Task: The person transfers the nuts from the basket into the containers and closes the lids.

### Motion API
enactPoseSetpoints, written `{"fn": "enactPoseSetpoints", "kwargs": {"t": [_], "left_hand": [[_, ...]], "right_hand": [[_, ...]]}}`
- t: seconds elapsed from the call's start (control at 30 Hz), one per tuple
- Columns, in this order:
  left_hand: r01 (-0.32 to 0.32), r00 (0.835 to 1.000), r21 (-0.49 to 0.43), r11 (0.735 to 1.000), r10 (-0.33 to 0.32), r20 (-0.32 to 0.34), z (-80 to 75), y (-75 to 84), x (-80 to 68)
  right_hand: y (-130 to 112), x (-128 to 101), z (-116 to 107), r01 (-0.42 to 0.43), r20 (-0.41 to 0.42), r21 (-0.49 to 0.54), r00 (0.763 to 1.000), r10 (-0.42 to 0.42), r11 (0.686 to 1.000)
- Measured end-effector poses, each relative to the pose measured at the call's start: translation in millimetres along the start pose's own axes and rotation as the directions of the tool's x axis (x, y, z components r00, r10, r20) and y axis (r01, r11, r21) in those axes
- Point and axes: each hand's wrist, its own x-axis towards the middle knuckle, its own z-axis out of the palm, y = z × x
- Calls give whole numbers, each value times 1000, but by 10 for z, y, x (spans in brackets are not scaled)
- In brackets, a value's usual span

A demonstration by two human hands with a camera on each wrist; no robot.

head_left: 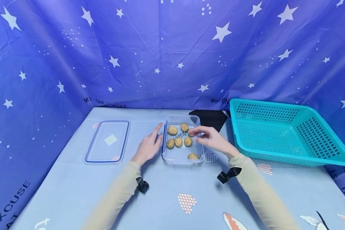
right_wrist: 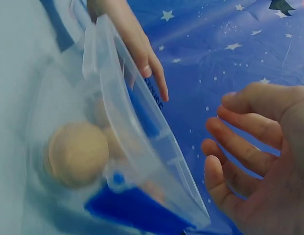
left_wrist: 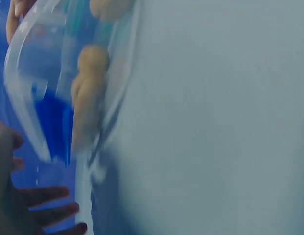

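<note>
Several walnuts point(head_left: 172, 130) lie spread over the bottom of a clear plastic food container point(head_left: 175, 158) with blue side clips. My left hand point(head_left: 148, 146) is at the container's left side, fingers extended near its wall; the left wrist view shows those fingers point(left_wrist: 54, 214) spread with nothing in them. Over the container's right side, my right hand point(head_left: 214, 139) reaches in, fingertips right at a walnut that they partly cover. In the right wrist view the right hand point(right_wrist: 259, 147) has loosely bent fingers and no walnut between them. One walnut point(head_left: 193, 156) sits apart near the front wall.
On the left, a clear lid point(head_left: 89, 153) with a blue seal lies flat on the patterned tablecloth point(head_left: 158, 198). A teal perforated basket point(head_left: 276, 153) stands at the right. Behind the container is a black flat item point(head_left: 211, 118), and a blue star curtain point(head_left: 161, 54) hangs at the back.
</note>
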Motion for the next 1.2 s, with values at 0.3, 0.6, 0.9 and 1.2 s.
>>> {"fn": "enactPoseSetpoints", "kwargs": {"t": [0.3, 0.6, 0.9, 1.2], "left_hand": [[-31, 999, 77, 997, 33, -30, -397, -462, -166], [-8, 993, 121, 993, 21, -113, -784, -970, -425], [24, 955, 86, 996, 3, -298, -1078, -1291, -552], [309, 932, 85, 947, -283, -228, -1163, -1379, -628]], "right_hand": [[-20, 243, 392, -26, -33, 129, 999, 31, 991], [-250, 411, 701, -24, -56, 189, 998, 35, 982], [-263, 643, 881, 13, -32, 251, 999, -5, 968], [-242, 881, 1047, -22, -24, 267, 999, 30, 963]]}}
